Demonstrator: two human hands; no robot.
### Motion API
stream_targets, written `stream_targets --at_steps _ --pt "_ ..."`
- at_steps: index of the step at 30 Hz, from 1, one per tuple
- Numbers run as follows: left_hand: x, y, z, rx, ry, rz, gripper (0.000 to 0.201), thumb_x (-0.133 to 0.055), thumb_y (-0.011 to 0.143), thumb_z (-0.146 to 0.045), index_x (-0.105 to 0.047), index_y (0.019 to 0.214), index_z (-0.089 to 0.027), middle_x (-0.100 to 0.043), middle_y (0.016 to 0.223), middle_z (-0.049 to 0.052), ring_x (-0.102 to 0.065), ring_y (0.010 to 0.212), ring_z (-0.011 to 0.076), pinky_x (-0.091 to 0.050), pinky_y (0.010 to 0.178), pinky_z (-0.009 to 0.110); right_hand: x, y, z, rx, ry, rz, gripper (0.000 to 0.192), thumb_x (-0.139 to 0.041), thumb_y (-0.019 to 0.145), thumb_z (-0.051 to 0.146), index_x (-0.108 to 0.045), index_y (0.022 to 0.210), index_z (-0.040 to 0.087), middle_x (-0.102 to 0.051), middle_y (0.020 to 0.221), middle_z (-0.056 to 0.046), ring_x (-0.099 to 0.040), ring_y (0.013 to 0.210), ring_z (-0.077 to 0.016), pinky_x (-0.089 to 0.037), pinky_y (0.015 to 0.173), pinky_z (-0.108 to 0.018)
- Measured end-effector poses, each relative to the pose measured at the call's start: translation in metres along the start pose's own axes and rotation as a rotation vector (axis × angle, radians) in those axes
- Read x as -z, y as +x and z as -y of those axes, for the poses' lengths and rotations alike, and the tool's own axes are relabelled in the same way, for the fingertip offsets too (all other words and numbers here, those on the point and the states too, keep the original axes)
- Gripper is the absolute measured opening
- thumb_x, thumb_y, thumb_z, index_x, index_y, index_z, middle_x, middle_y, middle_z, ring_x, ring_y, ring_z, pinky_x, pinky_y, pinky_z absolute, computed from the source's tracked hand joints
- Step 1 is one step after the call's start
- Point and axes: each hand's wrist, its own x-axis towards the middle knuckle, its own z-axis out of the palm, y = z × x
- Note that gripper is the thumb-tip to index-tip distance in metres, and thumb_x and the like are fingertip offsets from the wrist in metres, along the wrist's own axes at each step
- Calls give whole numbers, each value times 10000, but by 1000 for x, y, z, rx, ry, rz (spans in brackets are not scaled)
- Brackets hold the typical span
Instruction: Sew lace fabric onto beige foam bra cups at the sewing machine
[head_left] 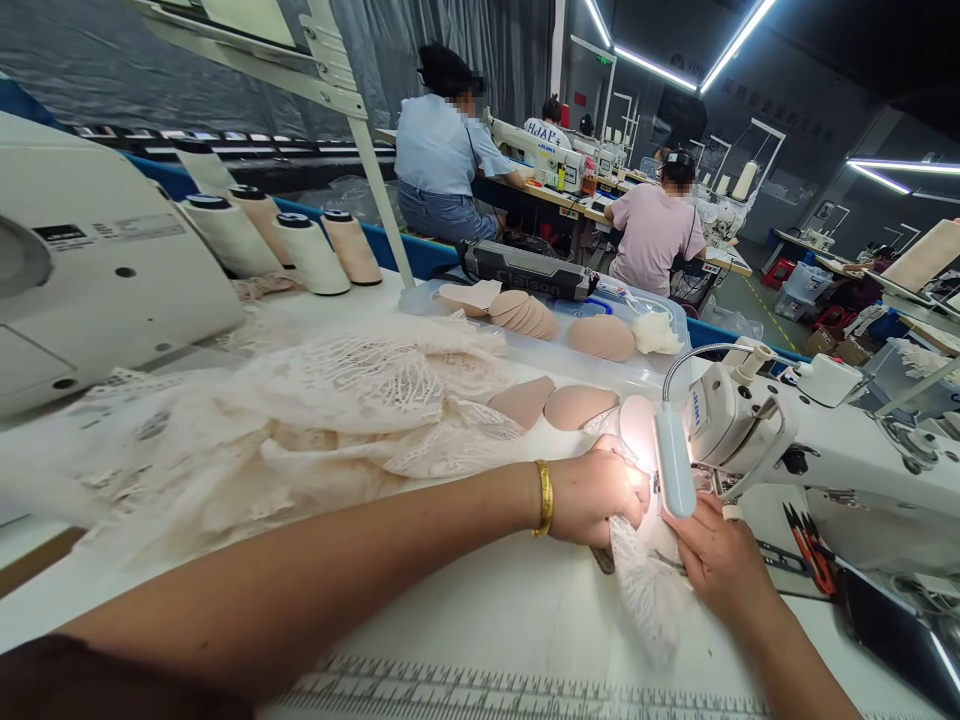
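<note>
My left hand [600,490], with a gold bracelet on the wrist, is closed on a strip of white lace fabric [649,600], which hangs below the fingers. My right hand [720,550] lies beside the needle area of the white sewing machine [750,400], fingers stretched out over the fabric edge, thumb apart. A small lamp [675,465] shines on the work and partly hides the needle and fingertips. Just behind my left hand are beige oval pads [581,407]. More cream lace fabric [360,390] spreads in a heap to the left.
A clear plastic tray [510,348] with several beige pads stands behind. Thread cones [311,255] and another machine [97,270] are at left. Red-handled snips [814,560] and a phone [892,630] lie at right. A ruler strip [480,690] runs along the front. People sew farther back.
</note>
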Motion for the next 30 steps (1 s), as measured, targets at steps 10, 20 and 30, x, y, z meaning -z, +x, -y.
stream_targets --at_steps 10,20,30 --pt "-7 -6 1 -192 286 -78 237 -605 668 7 -483 583 -177 -678 670 -18 -543 644 163 -301 819 412 13 -1 17 174 158 48 261 -456 1001 110 -658 1117 229 -733 1080 -49 -549 875 -197 -413 748 -322" --pt "-10 -4 7 -223 479 -142 242 -582 568 14 -445 589 -184 -568 578 -35 -466 583 150 -336 790 427 11 3 15 135 130 -48 268 -457 951 44 -655 985 220 -737 1006 -18 -501 795 -180 -369 707 -308" --pt "-32 4 11 -138 578 -219 213 -575 860 -19 -644 754 -191 -637 724 30 -561 770 188 -439 915 443 0 -7 -4 19 -43 -48 318 -414 934 59 -655 1038 240 -716 963 -34 -603 821 -201 -399 663 -293"
